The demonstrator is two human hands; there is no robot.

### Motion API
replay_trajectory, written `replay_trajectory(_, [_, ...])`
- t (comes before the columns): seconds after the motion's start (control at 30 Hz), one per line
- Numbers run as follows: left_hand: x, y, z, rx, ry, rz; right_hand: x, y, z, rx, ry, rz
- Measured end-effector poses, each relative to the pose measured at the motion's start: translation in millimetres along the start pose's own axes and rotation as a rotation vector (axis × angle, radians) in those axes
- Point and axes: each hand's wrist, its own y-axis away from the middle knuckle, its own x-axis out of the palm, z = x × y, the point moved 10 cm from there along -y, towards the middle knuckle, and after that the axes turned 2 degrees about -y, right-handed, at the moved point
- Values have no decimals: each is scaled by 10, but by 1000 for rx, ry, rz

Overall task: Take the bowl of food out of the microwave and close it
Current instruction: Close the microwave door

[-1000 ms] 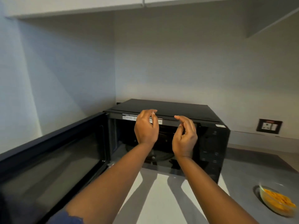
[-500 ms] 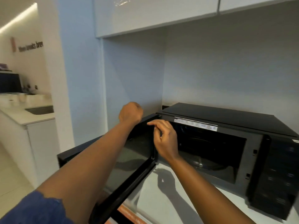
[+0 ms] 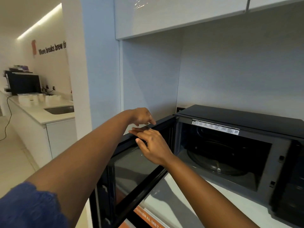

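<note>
A black microwave (image 3: 238, 119) stands on the white counter with its cavity empty; only the dark turntable (image 3: 218, 160) shows inside. Its door (image 3: 131, 168) hangs wide open to the left. My left hand (image 3: 141, 116) hovers over the door's top edge, fingers curled and pointing down. My right hand (image 3: 153, 145) lies against the inner side of the door near the top edge, fingers spread. Neither hand holds anything. The bowl of food is out of view.
White upper cabinets (image 3: 181, 15) hang above the microwave. A white pillar (image 3: 98, 63) stands to the left of the alcove. Beyond it runs another counter (image 3: 41, 112) with a sink (image 3: 60, 109) and a dark machine (image 3: 24, 83).
My view has swung left, so the bowl on the right counter has left the frame. Both hands moved from the microwave's top front edge to the top of the open door.
</note>
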Motion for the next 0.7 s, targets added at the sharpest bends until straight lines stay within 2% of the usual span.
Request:
replay_trajectory(0.1, [33,8,13,-1,-7,52,84,33,-24,32,49,71])
replay_trajectory(0.2, [58,11,-4,6,-41,87,36,63,-25,48,37,64])
replay_trajectory(0.5, [206,-25,-189,157,-64,118,-434,304,-125,20,-213,-140])
replay_trajectory(0.7, [356,-106,-438,309,58,56,-815,527,-333,106,-290,-185])
